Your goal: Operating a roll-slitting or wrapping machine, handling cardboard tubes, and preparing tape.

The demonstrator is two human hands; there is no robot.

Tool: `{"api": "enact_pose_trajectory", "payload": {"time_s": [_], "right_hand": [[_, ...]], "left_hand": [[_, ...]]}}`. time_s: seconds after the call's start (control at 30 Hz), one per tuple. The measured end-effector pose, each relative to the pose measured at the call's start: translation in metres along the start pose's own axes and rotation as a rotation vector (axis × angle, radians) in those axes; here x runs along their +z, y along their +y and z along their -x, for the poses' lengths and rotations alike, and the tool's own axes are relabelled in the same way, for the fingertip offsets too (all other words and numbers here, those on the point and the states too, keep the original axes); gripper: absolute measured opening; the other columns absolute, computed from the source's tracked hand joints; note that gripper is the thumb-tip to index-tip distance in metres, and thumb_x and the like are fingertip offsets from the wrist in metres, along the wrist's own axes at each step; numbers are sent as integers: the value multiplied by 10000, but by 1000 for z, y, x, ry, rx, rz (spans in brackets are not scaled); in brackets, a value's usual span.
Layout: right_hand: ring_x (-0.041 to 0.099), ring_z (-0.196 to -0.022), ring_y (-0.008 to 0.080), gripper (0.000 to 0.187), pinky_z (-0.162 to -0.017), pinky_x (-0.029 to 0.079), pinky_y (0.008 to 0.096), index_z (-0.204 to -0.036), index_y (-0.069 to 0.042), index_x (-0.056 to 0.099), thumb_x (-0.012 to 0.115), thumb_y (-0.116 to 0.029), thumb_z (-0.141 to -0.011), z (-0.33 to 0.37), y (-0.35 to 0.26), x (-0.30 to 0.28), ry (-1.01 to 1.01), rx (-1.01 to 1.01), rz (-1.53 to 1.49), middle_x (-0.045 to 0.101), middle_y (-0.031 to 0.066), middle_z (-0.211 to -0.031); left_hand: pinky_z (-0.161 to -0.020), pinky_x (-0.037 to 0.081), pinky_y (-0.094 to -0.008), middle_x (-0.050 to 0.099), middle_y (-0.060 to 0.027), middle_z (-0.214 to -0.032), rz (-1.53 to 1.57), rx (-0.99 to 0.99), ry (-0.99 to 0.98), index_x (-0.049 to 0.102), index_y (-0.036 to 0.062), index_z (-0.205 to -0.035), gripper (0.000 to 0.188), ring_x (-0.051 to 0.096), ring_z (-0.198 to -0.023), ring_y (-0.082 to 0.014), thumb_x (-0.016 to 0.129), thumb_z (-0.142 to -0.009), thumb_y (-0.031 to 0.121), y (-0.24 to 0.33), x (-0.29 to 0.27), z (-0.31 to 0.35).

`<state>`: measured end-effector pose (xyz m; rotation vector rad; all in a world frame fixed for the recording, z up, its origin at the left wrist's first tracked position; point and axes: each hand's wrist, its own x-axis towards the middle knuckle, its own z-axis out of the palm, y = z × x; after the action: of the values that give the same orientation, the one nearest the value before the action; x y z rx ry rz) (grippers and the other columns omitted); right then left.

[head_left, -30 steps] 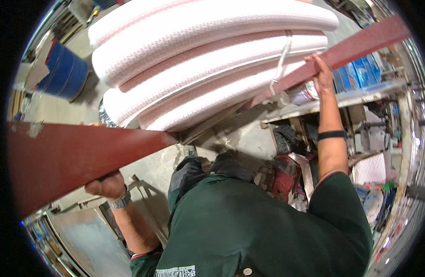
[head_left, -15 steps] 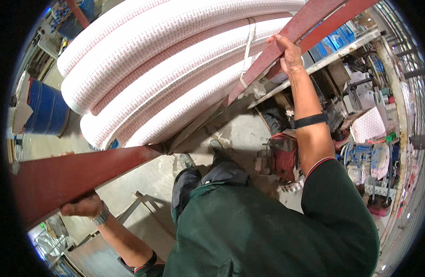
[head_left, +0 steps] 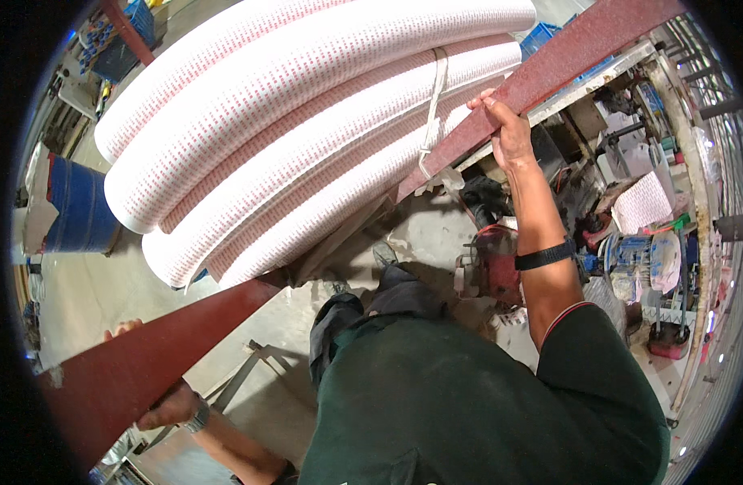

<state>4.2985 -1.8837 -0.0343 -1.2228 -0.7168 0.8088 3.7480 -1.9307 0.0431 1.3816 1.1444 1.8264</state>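
A: What does your left hand [head_left: 171, 406] hold?
B: It grips the left bar [head_left: 163, 352] at 8 o'clock; its fingertips [head_left: 127, 326] show past the far edge.
A: And your right hand [head_left: 513, 139]?
B: It is closed around the right bar [head_left: 577, 63] at 2 o'clock.
A: Locate the rolls [head_left: 298, 109].
B: They lie at 11 o'clock, crossed by a cord [head_left: 437, 97] at 1 o'clock. A drum [head_left: 82, 204] is at 9 o'clock.

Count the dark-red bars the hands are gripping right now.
2. The left bar is at lower left, in the left hand; the right bar is at upper right, in the right hand. Whether they join is unclear.
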Motion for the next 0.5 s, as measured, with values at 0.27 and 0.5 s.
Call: {"api": "enact_pose_trajectory", "payload": {"time_s": [0.27,0.5], "right_hand": [[587,-844,156,151,-840,413,308,-929,-37,600,608,-118,-801,-2,2,0,-9,-57,-34,637,59,-840],[611,-884,179,209,-845,429,319,-977,-19,592,592,-163,-825,-3,4,2,100,-12,31,652,87,-871]], "left_hand": [[-996,345,-464,432,-239,-1199,63,-61,-4,272,-66,-1310,1182,441,-1129,-346,426,-586,856,-2,2,0],[-976,344,-434,411,-184,-1213,166,-39,-20,238,-60,-1314,1191,438,-1094,-301,505,-564,826,1,4,2]]}}
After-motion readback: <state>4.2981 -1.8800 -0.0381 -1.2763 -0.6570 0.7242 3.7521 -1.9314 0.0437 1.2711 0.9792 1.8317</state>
